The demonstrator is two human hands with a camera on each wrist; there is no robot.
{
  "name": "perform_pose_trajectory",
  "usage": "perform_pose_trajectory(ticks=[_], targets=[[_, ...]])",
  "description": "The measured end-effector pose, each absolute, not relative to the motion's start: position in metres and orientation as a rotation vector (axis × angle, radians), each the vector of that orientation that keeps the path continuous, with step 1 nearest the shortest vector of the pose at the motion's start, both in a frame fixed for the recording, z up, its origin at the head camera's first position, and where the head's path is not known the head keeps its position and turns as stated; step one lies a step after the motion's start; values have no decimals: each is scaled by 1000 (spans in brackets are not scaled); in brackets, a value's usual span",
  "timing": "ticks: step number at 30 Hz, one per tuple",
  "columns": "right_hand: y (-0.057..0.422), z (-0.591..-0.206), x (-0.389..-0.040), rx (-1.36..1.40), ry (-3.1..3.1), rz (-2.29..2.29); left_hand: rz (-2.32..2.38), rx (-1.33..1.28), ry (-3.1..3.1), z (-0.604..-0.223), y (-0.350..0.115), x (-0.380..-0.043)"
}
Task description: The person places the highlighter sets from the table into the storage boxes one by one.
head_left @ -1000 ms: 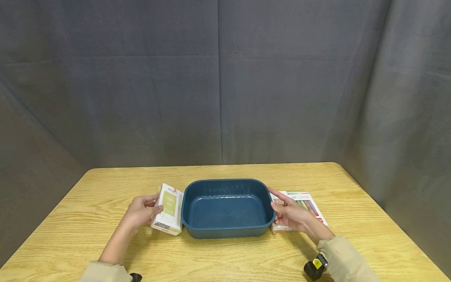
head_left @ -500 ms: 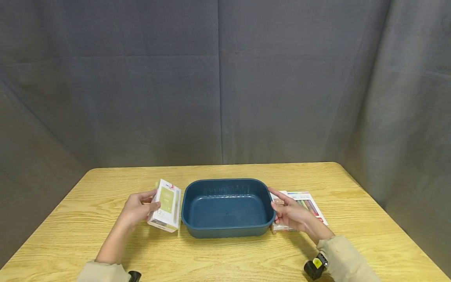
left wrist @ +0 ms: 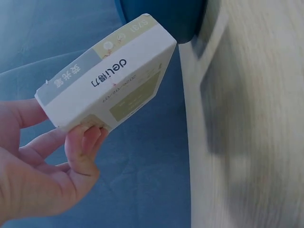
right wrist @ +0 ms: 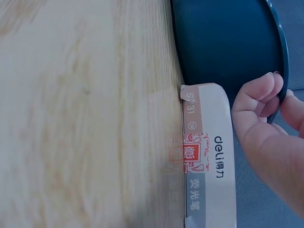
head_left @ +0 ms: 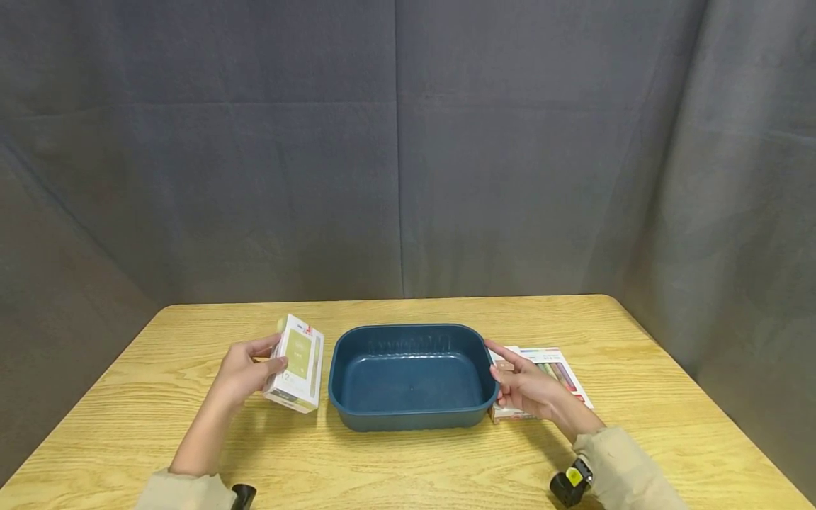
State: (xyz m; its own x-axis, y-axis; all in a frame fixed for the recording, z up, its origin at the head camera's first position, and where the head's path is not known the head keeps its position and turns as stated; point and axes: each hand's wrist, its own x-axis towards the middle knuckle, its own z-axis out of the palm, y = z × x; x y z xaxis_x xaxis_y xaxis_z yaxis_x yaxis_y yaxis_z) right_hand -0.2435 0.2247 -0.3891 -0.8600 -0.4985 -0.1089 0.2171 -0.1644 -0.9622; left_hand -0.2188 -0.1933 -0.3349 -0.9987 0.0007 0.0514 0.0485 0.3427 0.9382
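My left hand [head_left: 245,372] grips a white and green highlighter box [head_left: 298,363] between thumb and fingers, tilted and held above the table to the left of a dark blue plastic basin [head_left: 411,382]. "deli" lettering shows on the end of the box [left wrist: 114,76] in the left wrist view. On the other side, my right hand [head_left: 525,386] pinches the basin's right rim, the thumb on one side and fingers on the other. Inside the basin only its bare floor is visible.
Beside the basin, partly under my right hand, lies a white box with a pinkish panel [right wrist: 209,156]. A flat pack with coloured sticks in its window [head_left: 564,372] lies against it. Grey curtains [head_left: 401,156] stand behind the wooden table [head_left: 408,467].
My left hand has lifted the highlighter box up and slightly left, away from the basin's left side. The right hand and the basin stay in place.
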Motion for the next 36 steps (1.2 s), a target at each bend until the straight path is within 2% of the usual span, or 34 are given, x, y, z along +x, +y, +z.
perform_pose_trajectory(ticks=[36], targets=[[226, -389, -244, -359, 1617, -2065, -1769, -111, -2463, -311, -183, -215]])
